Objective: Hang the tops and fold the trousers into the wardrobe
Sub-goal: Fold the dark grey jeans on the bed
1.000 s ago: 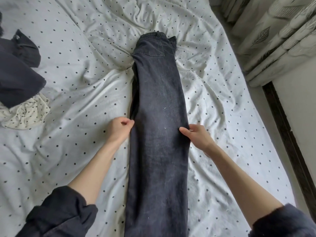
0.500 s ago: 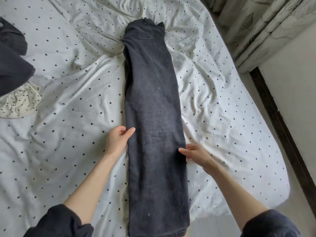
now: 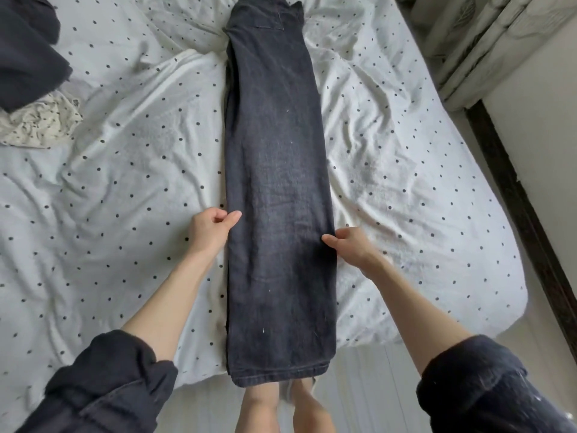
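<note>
Dark trousers [image 3: 274, 189], already folded leg on leg, are laid lengthwise on a dotted bed [image 3: 406, 170], hems overhanging its near edge. The left edge is pinched by the left hand [image 3: 212, 229], the right edge by the right hand [image 3: 349, 246], both about knee height. A clean cross-fold is judged to need both edges lifted level and the hems carried squarely towards the waistband. More clothes [image 3: 28, 54] are heaped at far left. No wardrobe or other container is seen.
</note>
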A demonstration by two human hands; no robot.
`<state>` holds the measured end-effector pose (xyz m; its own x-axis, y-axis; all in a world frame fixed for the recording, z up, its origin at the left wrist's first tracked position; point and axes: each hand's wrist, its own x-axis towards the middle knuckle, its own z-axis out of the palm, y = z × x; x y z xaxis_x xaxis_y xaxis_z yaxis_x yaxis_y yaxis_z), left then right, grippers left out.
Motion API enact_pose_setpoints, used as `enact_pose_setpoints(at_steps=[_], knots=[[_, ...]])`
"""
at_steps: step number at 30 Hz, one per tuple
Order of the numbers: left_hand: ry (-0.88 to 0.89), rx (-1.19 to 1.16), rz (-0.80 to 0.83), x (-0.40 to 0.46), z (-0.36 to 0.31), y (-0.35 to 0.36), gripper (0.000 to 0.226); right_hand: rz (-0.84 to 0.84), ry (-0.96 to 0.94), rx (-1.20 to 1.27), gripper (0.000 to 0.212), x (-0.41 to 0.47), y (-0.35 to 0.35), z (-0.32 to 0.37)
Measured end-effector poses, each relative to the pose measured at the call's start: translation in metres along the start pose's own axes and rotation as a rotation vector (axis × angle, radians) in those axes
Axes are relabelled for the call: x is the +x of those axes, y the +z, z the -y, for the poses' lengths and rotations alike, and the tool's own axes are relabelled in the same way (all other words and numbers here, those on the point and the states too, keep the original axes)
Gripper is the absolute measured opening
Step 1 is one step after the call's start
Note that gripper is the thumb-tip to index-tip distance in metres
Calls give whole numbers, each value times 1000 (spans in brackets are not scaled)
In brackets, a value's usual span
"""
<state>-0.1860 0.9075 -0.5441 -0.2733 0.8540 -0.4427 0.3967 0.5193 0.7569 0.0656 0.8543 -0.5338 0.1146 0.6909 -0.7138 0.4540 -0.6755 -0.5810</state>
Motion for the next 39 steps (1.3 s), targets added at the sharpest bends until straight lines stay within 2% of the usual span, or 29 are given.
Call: enact_pose_setpoints(at_steps=[6, 11, 14, 16, 17, 19, 23, 28, 34, 39], knots=[[4, 16, -27, 0, 3, 0, 19, -34, 0, 12, 50, 1, 2, -2], [-66, -30, -43, 0, 1, -4, 22, -35, 17, 20, 42, 2, 1, 3], [-158, -46, 61, 2, -7, -9, 19, 4, 82, -36, 43, 1, -4, 14], [-171, -50, 123, 4, -19, -14, 11, 24, 98, -8, 28, 0, -10, 22], [-152, -65, 126, 11, -29, -17, 11, 7, 92, 30, 27, 3, -16, 31], [-79, -108, 109, 23, -49, -20, 9, -36, 62, 87, 40, 11, -25, 49], [65, -115, 60, 75, -103, -21, 13, -133, -33, 94, 39, 49, -45, 107], [160, -18, 30, 148, -156, -12, 21, -263, -42, 134, 38, 106, -63, 157], [62, -1, 19, 207, -199, 15, 25, -346, -62, 90, 22, 162, -84, 200], [-14, 80, 115, 252, -217, 26, 9, -310, -100, 59, 31, 222, -108, 253]])
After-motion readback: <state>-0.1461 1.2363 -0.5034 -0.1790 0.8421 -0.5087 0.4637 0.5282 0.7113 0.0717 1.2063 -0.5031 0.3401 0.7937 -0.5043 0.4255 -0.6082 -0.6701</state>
